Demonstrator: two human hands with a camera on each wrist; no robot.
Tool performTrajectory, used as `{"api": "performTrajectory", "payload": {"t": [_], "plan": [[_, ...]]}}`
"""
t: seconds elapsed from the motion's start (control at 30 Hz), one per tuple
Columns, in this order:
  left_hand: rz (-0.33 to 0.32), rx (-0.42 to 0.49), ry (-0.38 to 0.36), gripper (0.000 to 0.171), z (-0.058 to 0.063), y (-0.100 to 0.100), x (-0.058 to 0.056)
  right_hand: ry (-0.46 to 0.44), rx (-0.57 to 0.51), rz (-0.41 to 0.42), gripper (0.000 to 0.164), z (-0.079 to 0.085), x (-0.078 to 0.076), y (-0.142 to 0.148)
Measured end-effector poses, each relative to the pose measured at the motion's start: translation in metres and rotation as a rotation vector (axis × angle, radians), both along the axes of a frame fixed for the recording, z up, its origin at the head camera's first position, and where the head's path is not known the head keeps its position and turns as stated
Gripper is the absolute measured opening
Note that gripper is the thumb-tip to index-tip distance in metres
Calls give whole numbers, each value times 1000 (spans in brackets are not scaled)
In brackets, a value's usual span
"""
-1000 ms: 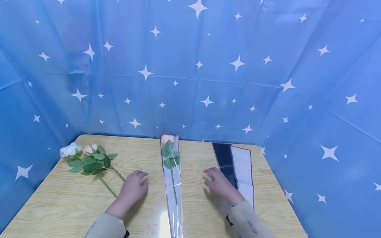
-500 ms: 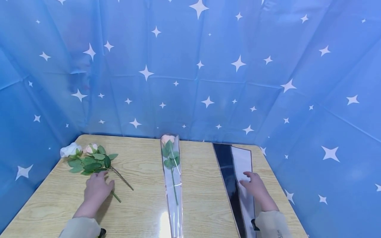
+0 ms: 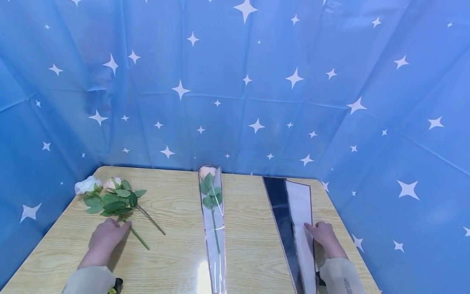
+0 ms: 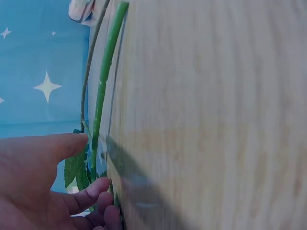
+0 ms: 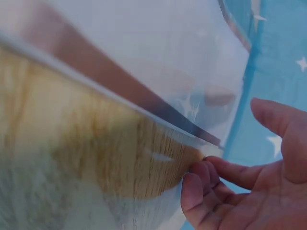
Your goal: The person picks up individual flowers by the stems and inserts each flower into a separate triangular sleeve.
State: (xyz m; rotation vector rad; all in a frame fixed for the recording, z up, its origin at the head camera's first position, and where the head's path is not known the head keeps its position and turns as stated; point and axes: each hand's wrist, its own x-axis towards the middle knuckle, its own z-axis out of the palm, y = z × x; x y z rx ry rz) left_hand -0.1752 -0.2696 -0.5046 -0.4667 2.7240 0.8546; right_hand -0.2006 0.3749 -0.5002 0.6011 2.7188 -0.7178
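Observation:
My left hand (image 3: 105, 237) is at the green stem (image 4: 103, 91) of the loose roses. In the left wrist view its thumb and forefinger stand apart on either side of the stem. A white rose (image 3: 87, 185) and a pink rose (image 3: 111, 183) lie at the back left, their leaves overlapping. My right hand (image 3: 326, 237) reaches to the outer edge of the white flower sleeve (image 3: 299, 200). Its fingertips are right at that edge in the right wrist view, thumb raised away. A black flower sleeve (image 3: 277, 200) lies alongside the white one.
Between the hands, a single pink rose (image 3: 207, 172) lies inside a long clear-fronted sleeve (image 3: 222, 261). Everything rests on a wood-grain table (image 3: 253, 228). A blue curtain (image 3: 220, 81) with white stars surrounds its back and sides.
Both hands have moved outward from beside the middle sleeve. The left has gone to the loose roses' stems, the right to the white sleeve's outer edge. Roses and sleeves lie where they were.

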Motion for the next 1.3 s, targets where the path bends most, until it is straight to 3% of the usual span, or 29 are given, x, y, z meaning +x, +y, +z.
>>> {"api": "performTrajectory", "payload": {"t": [0.23, 0.43, 0.57, 0.8, 0.9, 1.1, 1.3], "plan": [[2, -23, -20, 50, 2, -3, -2, 8, 46, -41, 71, 0, -5, -5], [28, 15, -19, 42, 3, -5, -1, -1, 105, -31, 74, -2, -8, -8], [23, 44, 14, 47, 4, -6, 0, -1, 94, -69, 72, -4, -9, -6], [58, 80, 71, 38, 0, -12, 1, 12, 17, -106, 56, 0, -11, -3], [96, 198, 83, 40, -4, -20, 1, -3, -26, -124, 56, 0, -12, -2], [210, 624, 26, 31, -10, -34, 1, 13, -82, -103, 61, -4, -15, 6], [242, 742, 29, 19, -10, -32, 0, 14, -117, -84, 65, -7, -17, 15]]}}
